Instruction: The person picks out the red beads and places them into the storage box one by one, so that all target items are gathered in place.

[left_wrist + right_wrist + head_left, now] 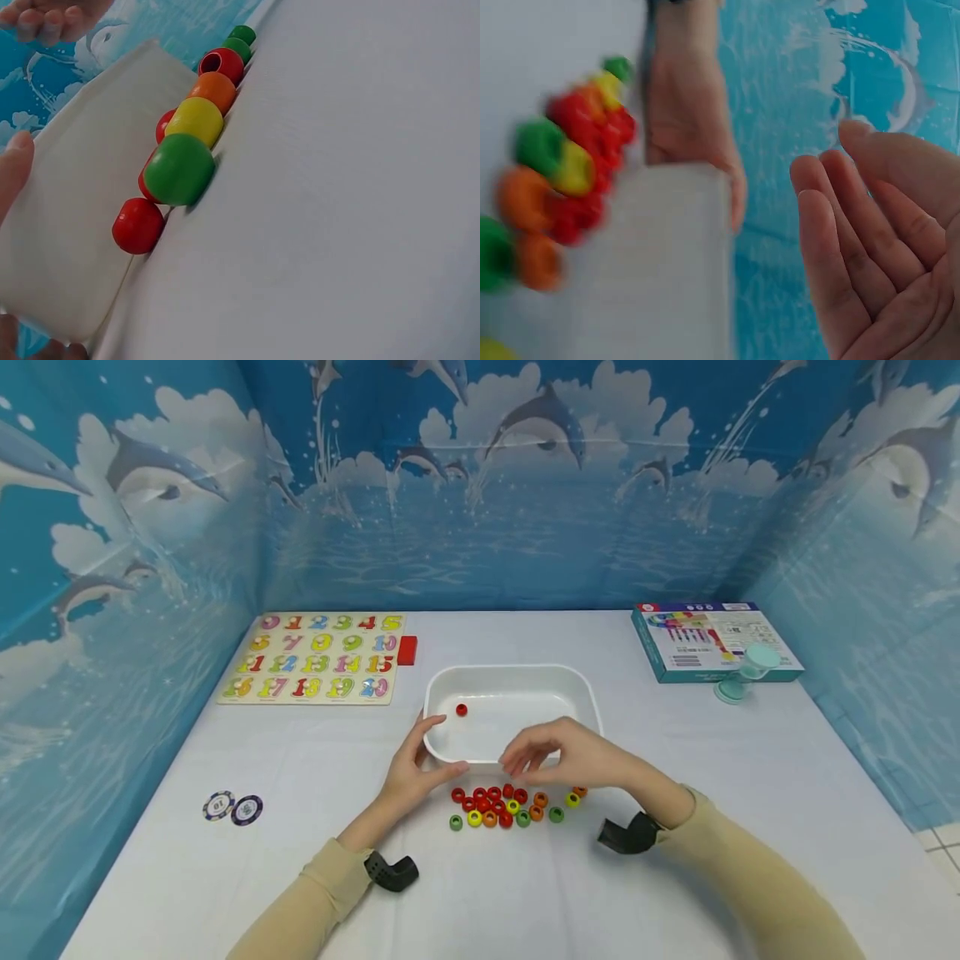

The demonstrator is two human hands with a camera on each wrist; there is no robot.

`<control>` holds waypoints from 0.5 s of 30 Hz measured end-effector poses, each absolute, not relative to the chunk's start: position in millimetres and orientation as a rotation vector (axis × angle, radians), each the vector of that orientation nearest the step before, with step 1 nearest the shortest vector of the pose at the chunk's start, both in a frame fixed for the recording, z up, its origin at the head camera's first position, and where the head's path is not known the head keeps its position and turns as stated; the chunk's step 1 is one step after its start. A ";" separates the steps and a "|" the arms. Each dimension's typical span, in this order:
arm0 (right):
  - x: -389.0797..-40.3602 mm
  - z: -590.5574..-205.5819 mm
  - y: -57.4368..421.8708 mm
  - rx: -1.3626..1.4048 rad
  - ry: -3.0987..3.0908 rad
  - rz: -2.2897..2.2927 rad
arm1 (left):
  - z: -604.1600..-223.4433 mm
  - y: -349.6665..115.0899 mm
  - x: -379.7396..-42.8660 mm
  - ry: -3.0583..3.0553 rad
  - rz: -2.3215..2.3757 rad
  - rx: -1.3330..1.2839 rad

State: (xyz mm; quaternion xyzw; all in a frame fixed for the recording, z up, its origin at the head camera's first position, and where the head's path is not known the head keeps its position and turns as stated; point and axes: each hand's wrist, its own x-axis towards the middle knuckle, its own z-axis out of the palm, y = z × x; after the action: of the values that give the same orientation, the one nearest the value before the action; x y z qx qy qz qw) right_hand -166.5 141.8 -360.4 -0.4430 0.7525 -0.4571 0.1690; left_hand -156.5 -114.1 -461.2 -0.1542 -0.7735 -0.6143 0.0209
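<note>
While left hand (408,774) grips tray (517,697) corner, I read right hand (570,755) above near rim, fingers (821,236) loosely bent, empty. Beads (483,805) lie personward on table (517,893), long axis paralleling rim; right hand nearer their middle.

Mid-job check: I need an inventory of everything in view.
Tray: one, white, table centre
Tray bead: one, red, inside left
Loose beads: about twenty, red, orange, yellow, green, before tray
Number board: one, pale yellow, far left
Block: one, red, right of board
Chips: two, dark and white, left side
Box: one, teal-edged, far right
Hourglass-shaped object: one, teal, box's near edge
Tablecloth: one, white, table
Dolphin backdrop: one, blue, behind and sides
Floor tiles: few, pale, right edge
Wrist devices: two, black, each wrist
Sleeves: two, tan, forearms
Left hand: one, gripping tray's near-left corner
Right hand: one, over tray's near edge
</note>
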 end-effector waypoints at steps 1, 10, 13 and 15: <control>-160.2 -367.5 143.9 -1.253 2.135 -1.317 | -457.7 -113.5 -155.4 -2.397 -1.908 -0.484; -138.6 -428.1 157.4 -1.146 2.345 -1.413 | -441.3 -111.7 -150.2 -2.432 -1.923 -0.473; -137.6 -434.9 157.3 -1.196 2.458 -1.419 | -442.0 -111.8 -150.2 -2.430 -1.936 -0.469; -136.6 -436.7 155.8 -1.231 2.524 -1.417 | -442.1 -111.4 -149.9 -2.422 -1.938 -0.475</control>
State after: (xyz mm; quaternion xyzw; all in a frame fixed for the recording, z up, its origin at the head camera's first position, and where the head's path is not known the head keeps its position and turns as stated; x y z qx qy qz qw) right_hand -136.6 155.8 -436.7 -0.3913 0.8024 -0.4506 -0.0020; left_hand -149.9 -111.4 -442.1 -0.1513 -0.7718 -0.6176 0.0015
